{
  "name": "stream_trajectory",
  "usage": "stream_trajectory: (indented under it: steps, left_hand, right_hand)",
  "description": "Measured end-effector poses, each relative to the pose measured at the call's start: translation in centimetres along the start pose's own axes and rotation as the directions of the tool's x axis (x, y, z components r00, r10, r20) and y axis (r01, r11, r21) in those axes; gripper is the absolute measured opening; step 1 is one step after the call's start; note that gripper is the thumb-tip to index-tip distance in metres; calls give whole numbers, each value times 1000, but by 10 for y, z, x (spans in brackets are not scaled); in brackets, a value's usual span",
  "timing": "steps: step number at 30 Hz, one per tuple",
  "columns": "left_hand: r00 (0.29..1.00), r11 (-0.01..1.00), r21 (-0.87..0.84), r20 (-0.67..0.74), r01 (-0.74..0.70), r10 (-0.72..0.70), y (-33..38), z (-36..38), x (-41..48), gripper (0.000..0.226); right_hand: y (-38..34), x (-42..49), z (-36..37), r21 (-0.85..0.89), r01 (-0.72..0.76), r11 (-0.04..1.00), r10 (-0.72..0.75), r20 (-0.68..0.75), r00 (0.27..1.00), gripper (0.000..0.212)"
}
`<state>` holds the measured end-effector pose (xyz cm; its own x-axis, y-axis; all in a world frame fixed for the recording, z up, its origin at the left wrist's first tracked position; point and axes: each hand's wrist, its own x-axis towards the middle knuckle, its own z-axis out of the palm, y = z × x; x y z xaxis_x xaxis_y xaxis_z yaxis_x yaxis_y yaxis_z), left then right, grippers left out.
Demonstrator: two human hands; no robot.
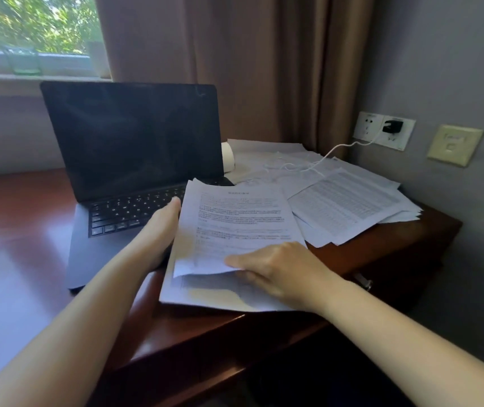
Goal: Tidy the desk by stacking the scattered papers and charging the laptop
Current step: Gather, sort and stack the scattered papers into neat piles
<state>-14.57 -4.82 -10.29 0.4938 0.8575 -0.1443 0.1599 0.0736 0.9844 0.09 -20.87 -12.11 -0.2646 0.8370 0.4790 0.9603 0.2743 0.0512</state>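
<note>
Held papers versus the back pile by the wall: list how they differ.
The held papers are pinched at the near edge by the right hand, with the left hand against their side; the back pile is untouched. The held papers show paragraphs on top; the back pile shows a dense table. A white cable lies across the back pile, none across the held papers. Both are white printed sheets, loosely stacked on the desk.

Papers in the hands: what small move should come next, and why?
Probably square the held sheets against the desk: their edges are fanned out of line, the right hand pinches the lower edge and the left hand is at the left side. The scattered papers further right, under the white cable, can join afterwards.
</note>
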Motion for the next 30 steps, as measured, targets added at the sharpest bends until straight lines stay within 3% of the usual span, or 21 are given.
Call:
stream_trajectory:
  steps: [2,5,7,10,15,17,19,21,23,27,30]
  left_hand:
    - [996,997,-34,58,65,-63,2,0,0,42]
    - [998,982,187,55,23,-34,1,-2,2,15]
    - [1000,953,304,20,-9,3,0,-1,2,8]
    - [995,939,334,-32,-77,92,1,0,2,20]
    - [944,878,437,-158,-196,290,10,-12,14,27]
    - [920,876,433,-211,-215,330,16,-20,17,29]
    - [907,885,406,-242,-228,344,16,-25,17,29]
    - [903,896,377,-255,-236,345,8,-25,18,29]
    - [904,892,387,-253,-233,345,-3,-22,21,31]
    - [895,863,431,-226,-263,385,-9,-18,26,29]
    - [896,849,453,-205,-271,395,-11,-20,25,35]
  right_hand:
    - [-5,1,3,63,-27,998,23,69,997,57]
    - [-6,3,1,159,-131,979,94,219,971,77]
    - [6,4,-2,300,-273,914,209,226,951,60]
    - [39,6,-4,418,-464,781,417,203,886,33]
    - [97,8,1,376,-617,691,591,196,782,29]
    - [116,10,5,282,-665,692,617,249,747,34]
    - [128,14,10,33,-696,717,656,304,691,43]
    - [134,15,18,-193,-704,684,723,305,620,46]
    - [136,16,24,-273,-726,632,774,264,575,48]
    - [134,20,23,-358,-682,637,766,202,610,39]
    - [135,27,16,-407,-659,633,769,229,597,35]
